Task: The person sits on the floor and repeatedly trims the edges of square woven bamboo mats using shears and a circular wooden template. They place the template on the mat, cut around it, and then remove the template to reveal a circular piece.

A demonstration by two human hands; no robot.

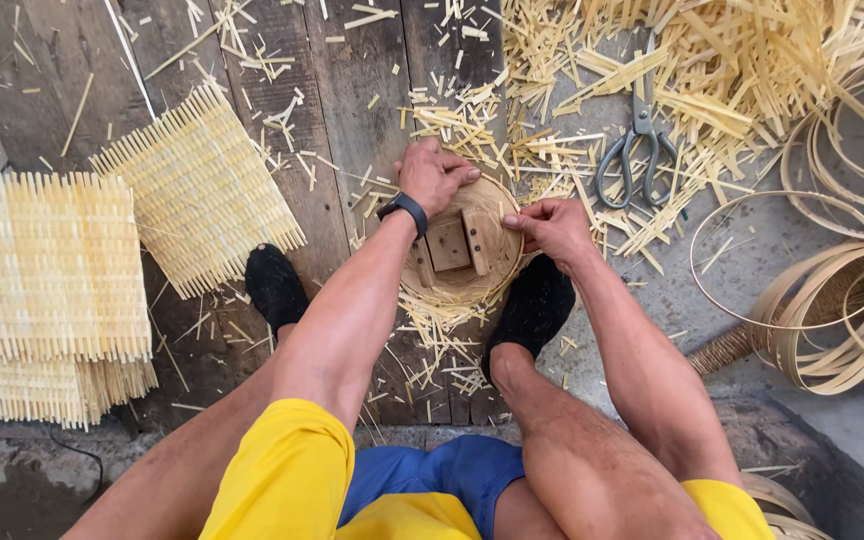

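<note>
- Sitting between the feet on the plank floor [352,90], the basket [460,290] lies straight ahead of both hands, mouth facing up.
- Left hand [432,175] curls over the far rim, fingers closed on the edge; right hand [550,225] pinches the right rim, thumb and fingers shut on the bamboo.
- Both hands touch it, so neither is nearer; being round, it has no long axis.
- It is pale woven bamboo around a wooden block [452,243], loose strip ends fraying out below.
- Scissors [637,150] lie just beyond the right hand; flat mats [197,190] lie left.
</note>
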